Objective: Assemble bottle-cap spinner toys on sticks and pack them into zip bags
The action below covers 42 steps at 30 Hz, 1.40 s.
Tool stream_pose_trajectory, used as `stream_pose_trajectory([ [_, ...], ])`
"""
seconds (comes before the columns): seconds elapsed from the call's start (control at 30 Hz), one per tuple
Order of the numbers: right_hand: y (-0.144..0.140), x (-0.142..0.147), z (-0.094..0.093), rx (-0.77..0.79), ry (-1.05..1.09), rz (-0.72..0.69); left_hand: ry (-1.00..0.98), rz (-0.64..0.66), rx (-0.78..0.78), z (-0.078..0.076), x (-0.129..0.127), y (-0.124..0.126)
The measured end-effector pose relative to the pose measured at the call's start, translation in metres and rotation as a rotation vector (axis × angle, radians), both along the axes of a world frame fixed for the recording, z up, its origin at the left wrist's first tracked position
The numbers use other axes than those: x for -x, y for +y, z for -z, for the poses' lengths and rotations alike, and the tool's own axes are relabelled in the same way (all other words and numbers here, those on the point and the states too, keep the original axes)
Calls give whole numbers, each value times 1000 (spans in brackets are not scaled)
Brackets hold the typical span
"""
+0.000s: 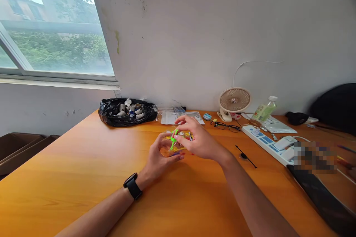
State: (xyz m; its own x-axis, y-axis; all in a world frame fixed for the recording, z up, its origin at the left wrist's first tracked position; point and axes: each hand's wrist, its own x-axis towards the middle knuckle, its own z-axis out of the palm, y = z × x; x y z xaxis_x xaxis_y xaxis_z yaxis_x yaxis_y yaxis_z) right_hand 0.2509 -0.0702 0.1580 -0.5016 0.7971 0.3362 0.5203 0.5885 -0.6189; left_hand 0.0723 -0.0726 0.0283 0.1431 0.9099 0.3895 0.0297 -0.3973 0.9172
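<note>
My left hand [156, 158], wearing a black watch [132, 186] on the wrist, curls around the near left side of a clear round container [165, 149]. Small yellow, red and other coloured plastic pieces show through its wall. Over the container, my right hand [199, 140] pinches a bright green plastic piece [172, 140] with knobbed ends between thumb and fingers. That piece stands tilted, its lower end down at the container. My right fingers and palm hide much of the far right side of the contents.
Along the wall are a black plastic bag [111, 113] of grey tubes, a clip fan [235, 100], glasses [226, 126] and a bottle [264, 111]. A white power strip [265, 142] and a thin black stick-like object [246, 156] lie to the right.
</note>
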Motion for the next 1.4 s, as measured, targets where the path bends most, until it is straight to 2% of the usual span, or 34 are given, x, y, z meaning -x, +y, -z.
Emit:
stream_pose_trajectory([
  [0.07, -2, 1, 2, 71, -47, -51, 8, 21, 3, -1, 1, 1],
  [0.17, -7, -9, 2, 131, 8, -36, -7, 177, 70, -3, 3, 3],
  [0.23, -8, -31, 3, 102, 99, 46, -38, 236, 117, -6, 7, 5],
  [0.3, -5, -67, 10, 21, 152, 171, -70, 208, 107, -9, 11, 7],
  [0.4, 3, -144, 38, -53, 57, 462, -39, 170, 29, -14, 13, 7],
  [0.5, 6, -217, 80, 18, -118, 729, 44, 245, 46, -13, 11, 7],
  [0.57, 4, -245, 104, 108, -267, 779, 45, 281, 99, -9, 8, 6],
  [0.63, -1, -255, 118, 174, -333, 765, 16, 306, 151, -4, 6, 5],
  [0.73, -6, -246, 119, 230, -297, 723, 46, 343, 198, 4, 5, 4],
  [0.83, -8, -228, 102, 161, -127, 720, 143, 284, 173, 12, 5, 5],
  [0.97, -14, -192, 63, 95, 91, 613, 166, 218, 113, 16, 4, 5],
  [1.13, -32, -120, 1, -79, 158, 403, 192, 247, 88, 12, 5, 1],
  [1.27, -46, -66, -37, -173, 22, 181, 183, 239, 57, 10, 4, -1],
  [1.33, -47, -46, -47, -200, -97, 73, 176, 246, 56, 9, 3, -2],
  [1.4, -45, -31, -49, -222, -219, 28, 169, 260, 60, 9, 2, -3],
])
